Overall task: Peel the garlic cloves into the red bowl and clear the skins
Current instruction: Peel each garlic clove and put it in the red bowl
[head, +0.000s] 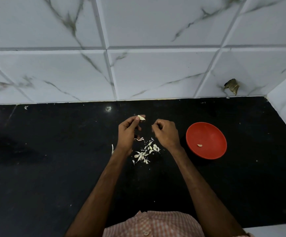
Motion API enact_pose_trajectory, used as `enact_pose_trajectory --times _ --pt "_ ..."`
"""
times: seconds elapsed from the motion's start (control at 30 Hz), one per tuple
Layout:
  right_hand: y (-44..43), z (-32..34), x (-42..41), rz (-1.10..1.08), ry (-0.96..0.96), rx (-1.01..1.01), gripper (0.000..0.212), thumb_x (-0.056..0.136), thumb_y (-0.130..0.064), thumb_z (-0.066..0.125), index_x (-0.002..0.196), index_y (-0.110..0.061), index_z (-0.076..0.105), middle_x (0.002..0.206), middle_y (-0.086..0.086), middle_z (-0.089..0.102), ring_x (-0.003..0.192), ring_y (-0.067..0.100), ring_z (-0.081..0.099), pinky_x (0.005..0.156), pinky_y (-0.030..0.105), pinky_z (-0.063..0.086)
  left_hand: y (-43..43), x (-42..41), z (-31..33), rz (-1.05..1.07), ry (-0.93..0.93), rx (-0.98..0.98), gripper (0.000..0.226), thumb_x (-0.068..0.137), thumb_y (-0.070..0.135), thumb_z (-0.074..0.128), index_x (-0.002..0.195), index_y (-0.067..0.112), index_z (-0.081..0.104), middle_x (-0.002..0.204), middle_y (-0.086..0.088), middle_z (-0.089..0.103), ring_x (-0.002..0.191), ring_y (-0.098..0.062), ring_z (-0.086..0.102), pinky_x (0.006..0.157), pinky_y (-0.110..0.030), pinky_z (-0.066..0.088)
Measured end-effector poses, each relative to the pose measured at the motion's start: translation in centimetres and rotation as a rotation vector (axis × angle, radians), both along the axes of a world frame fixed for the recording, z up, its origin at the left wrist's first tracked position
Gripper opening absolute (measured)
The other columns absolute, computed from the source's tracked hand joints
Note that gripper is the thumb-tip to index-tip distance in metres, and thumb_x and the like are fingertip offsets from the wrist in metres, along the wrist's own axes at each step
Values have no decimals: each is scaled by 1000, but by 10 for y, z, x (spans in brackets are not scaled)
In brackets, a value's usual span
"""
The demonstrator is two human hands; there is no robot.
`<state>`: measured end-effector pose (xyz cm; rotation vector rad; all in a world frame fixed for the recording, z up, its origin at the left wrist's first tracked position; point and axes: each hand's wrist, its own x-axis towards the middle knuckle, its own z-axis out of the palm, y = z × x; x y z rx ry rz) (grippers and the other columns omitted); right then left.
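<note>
Black countertop (53, 168) carries everything. Just past the person's checked shirt (155, 224), a scatter of skins and cloves (146, 153) lies midway between its front edge and the wall. Beyond it the left hand (128, 129) pinches a garlic clove (141, 117) between thumb and fingertips, raised off the surface. The right hand (166, 132) hangs beside it with fingers curled in; whether it nips a shred of skin I cannot tell. To the right sits the red bowl (207, 132), holding one peeled clove (199, 145). Peeling looks barely begun. The next move is probably to strip this clove bare and carry it rightward to the bowl.
</note>
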<state>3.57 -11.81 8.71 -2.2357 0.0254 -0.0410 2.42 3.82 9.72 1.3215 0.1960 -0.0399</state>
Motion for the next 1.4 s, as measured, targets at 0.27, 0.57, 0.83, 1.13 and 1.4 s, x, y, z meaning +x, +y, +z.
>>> enact_pose_trajectory --times 0.27,0.57,0.83,1.13,1.4 --pt "1 5 3 47 -104 -127 8 94 -18 66 101 -17 64 89 -10 67 83 8 66 79 39 58 2 -1 3 1 -31 39 20 99 14 58 108 7 74 72 11 66 59 -6 48 42 -19 37" --pt "14 13 0 -60 -171 116 25 95 -32 68 79 -13 69 68 -6 66 62 8 62 60 33 54 5 0 0 36 -74 93 15 95 7 63 100 14 75 83 -4 69 63 -7 53 42 -20 39" --pt "16 15 -2 29 -96 281 5 97 -17 66 98 -16 70 82 -9 72 75 4 69 65 25 58 4 1 -1 62 -31 107 11 95 10 64 95 14 74 72 6 67 60 -4 51 41 -21 38" --pt "19 17 -4 8 -154 -24 15 90 -24 74 81 -22 63 76 -12 67 68 5 62 59 32 51 2 1 -1 10 -5 144 12 96 15 65 93 7 72 76 -10 64 56 -7 49 37 -20 36" --pt "24 26 -8 -71 -15 -327 6 89 -15 67 88 -21 65 82 -8 64 73 12 51 65 29 33 -7 4 -11 54 -170 616 8 94 16 68 86 17 67 82 5 72 76 -6 66 67 -23 52"
